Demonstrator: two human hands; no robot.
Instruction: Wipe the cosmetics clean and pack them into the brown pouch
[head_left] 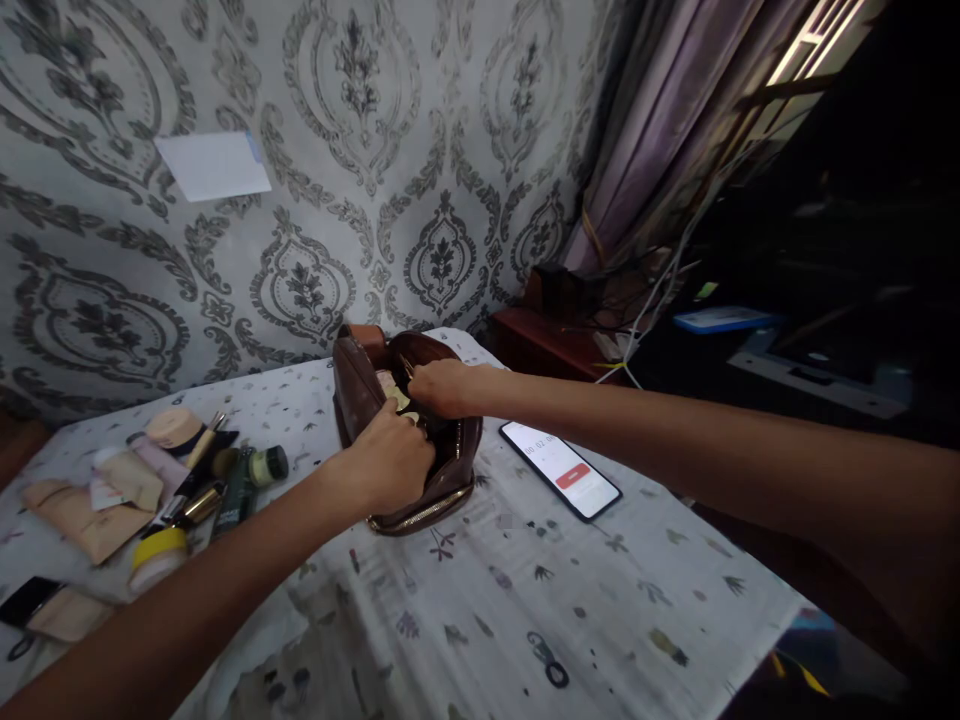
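Observation:
A brown handbag (356,385) with a gold zip stands unzipped on the table, its mouth facing up. My left hand (394,460) is closed over the bag's near left rim, its fingertips out of sight inside. Deeper in the opening, my right hand (444,388) has its fingers bent together. What it holds, if anything, is too dark to make out. A pale yellowish item (393,390) shows inside the bag between my two hands.
Left of the bag lie cosmetics: a yellow-lidded jar (159,555), a tan pouch (90,520), a dark green tube (235,495) and several more. A phone (562,470) with a lit timer lies right of it. The patterned wall (442,250) rises behind the table (465,600).

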